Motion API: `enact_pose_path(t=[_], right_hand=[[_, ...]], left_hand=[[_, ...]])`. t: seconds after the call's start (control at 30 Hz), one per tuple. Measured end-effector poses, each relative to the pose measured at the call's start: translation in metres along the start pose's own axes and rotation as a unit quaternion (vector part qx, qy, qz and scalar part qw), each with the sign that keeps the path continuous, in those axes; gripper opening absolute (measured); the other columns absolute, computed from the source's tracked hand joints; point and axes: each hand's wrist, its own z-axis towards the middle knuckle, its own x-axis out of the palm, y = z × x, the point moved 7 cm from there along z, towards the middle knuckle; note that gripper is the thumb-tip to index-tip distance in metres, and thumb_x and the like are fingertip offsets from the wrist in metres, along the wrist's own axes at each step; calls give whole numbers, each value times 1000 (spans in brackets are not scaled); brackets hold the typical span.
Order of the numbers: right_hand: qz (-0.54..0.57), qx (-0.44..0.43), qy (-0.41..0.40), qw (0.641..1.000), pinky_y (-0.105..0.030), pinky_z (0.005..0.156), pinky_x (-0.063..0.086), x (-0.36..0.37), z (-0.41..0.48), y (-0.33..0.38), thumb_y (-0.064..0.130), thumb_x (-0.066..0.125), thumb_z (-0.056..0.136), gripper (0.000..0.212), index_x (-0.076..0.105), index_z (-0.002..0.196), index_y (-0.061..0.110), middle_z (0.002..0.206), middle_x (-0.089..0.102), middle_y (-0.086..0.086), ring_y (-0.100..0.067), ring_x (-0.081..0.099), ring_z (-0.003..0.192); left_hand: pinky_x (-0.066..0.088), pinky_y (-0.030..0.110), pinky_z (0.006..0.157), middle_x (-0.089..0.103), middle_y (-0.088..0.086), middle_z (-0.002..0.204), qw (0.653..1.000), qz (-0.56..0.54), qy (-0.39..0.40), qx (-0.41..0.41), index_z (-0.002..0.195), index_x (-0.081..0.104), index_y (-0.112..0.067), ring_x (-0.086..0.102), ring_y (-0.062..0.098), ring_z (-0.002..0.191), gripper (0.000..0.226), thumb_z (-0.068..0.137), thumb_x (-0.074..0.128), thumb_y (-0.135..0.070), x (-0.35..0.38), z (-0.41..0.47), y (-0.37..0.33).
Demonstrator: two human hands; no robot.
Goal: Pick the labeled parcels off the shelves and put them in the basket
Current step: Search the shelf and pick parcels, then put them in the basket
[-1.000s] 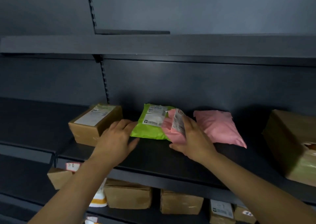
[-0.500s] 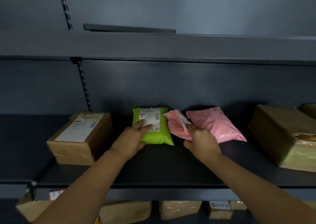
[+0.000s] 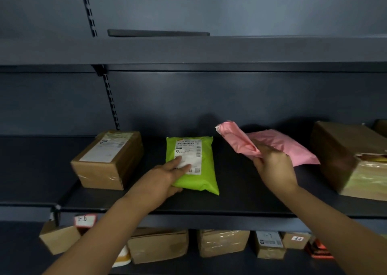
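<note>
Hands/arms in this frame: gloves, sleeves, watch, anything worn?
No gloves: the left hand and right hand are bare. The left forearm and right forearm are bare to the frame edge, no sleeve, watch or band showing. A small dark spot on a left finger could be a ring; too blurred to tell.

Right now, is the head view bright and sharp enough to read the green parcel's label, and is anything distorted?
Head view: dim, brightest on the back panel; the label on the green parcel shows barcodes, but its print is too soft to read, and the left hand covers part. Head view: the shelf edge bows slightly; tape on the right-hand box glares.
</note>
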Motion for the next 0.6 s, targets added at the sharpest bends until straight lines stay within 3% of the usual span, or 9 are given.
enact_pose_path(t=[0.07, 0.13, 0.2, 0.27, 0.33, 0.47, 0.6], right_hand=[[7, -19, -21, 1000, -38, 50, 56, -2, 0, 5, -1, 69, 77, 43, 64, 119, 6, 90, 74, -14, -30, 69, 61], [0, -74, -58, 996, -38, 50, 57, -11, -4, 18, 0, 64, 74, 42, 66, 116, 4, 101, 72, -14, -29, 72, 70], [-38, -153, -97, 983, -35, 50, 58, -23, -13, 34, -2, 65, 67, 46, 67, 113, 3, 107, 71, -14, -27, 73, 78], [-72, -216, -114, 967, -32, 58, 59, -29, -22, 45, -4, 62, 68, 46, 68, 112, 4, 111, 69, -13, -25, 72, 89], [-82, -245, -106, 960, -35, 69, 60, -30, -28, 48, 0, 54, 75, 42, 67, 115, 5, 115, 67, -14, -25, 70, 97], [-97, -263, -73, 957, -39, 76, 59, -31, -36, 42, 4, 50, 78, 41, 66, 116, 4, 117, 66, -16, -28, 68, 100], [-104, -277, -45, 954, -38, 75, 60, -35, -44, 36, 7, 48, 80, 39, 68, 114, 6, 116, 67, -16, -27, 69, 99]], left_hand=[[18, 40, 115, 6, -9, 157, 998, 20, 42, -41, 145, 19, -42, 13, 23, 142, 74, 81, 48, -65, -3, -2, 2], [17, 39, 113, 19, -9, 155, 998, 15, -4, -63, 144, 26, -37, 15, 18, 141, 93, 67, 25, -88, -21, -3, -7], [29, 32, 107, 42, -3, 143, 981, -143, -105, -84, 139, 41, -25, 35, 16, 132, 86, 74, 28, -79, -42, -4, -22], [44, 31, 98, 61, 4, 123, 900, -388, -158, -122, 121, 58, -20, 57, 17, 114, 69, 74, 39, -67, -46, -1, -35], [53, 31, 87, 67, 6, 107, 800, -566, -113, -164, 107, 60, -23, 66, 16, 97, 52, 76, 46, -63, -34, 9, -56], [56, 31, 79, 67, 6, 107, 700, -686, -30, -198, 111, 56, -20, 67, 20, 93, 26, 91, 55, -38, -15, 26, -98], [55, 40, 76, 68, 9, 108, 670, -714, -42, -199, 119, 54, -13, 67, 24, 95, 30, 90, 60, -14, -7, 44, -119]])
